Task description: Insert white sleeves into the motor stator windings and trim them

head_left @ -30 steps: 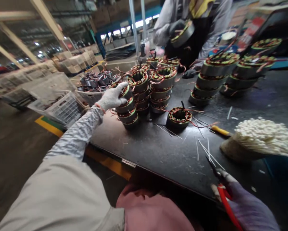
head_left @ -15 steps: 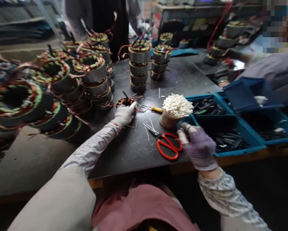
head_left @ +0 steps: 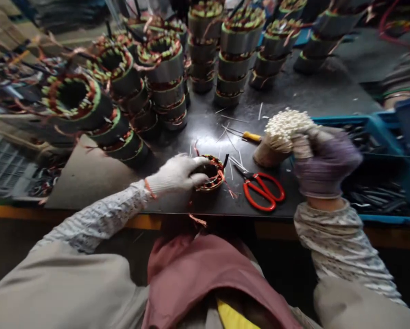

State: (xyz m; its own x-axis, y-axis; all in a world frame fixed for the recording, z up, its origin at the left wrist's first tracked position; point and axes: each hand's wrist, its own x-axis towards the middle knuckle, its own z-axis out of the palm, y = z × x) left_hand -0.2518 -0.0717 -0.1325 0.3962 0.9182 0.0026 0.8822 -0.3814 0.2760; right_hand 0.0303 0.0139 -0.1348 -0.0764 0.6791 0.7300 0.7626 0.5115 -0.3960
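Observation:
My left hand, in a white glove, grips the rim of a small wound motor stator with copper windings and a black lead. The stator lies on the dark table near its front edge. In a purple and white glove, my right hand has its fingers bent against a dense bundle of thin white cable ties, standing heads up in a brown cup. The fingertips are partly hidden among the ties. Between my hands lie red-handled scissors. A yellow-handled thin tool rests behind them.
Stacks of larger stators stand along the back and left. Blue bins of black pieces sit at right. White offcuts are scattered on the table. A co-worker's gloved hand shows at far right.
The view has shifted left and down. The small stator and my left hand are closer to the table's front edge. My right hand has moved from beside the scissors up to the cable ties.

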